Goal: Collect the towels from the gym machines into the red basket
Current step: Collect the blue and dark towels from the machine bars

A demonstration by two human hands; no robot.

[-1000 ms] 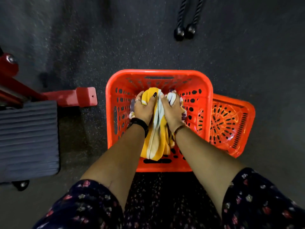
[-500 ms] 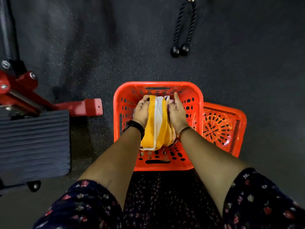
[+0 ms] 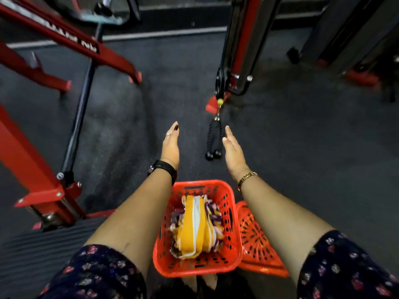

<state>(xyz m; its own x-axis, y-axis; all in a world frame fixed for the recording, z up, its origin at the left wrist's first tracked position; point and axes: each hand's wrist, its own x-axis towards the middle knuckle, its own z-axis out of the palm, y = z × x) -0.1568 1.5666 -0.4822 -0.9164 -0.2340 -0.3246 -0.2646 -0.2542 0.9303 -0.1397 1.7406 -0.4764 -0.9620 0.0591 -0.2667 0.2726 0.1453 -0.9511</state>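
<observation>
Towels (image 3: 195, 226) lie bunched inside the red basket (image 3: 234, 261) on the floor; left hand (image 3: 171, 145) and right hand (image 3: 233, 152) hover beyond it, fingers straight, holding nothing. Scan nearby machines before lifting the basket.

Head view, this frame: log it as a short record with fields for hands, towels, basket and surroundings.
left hand: open, empty, held out above the floor
right hand: open, empty, held out above the floor
towels: yellow and white towel on a purple and white one, inside the basket
red basket: on the floor, between the forearms
lid: leaning at the basket's right
ahead: rope handle on the cable machine
</observation>
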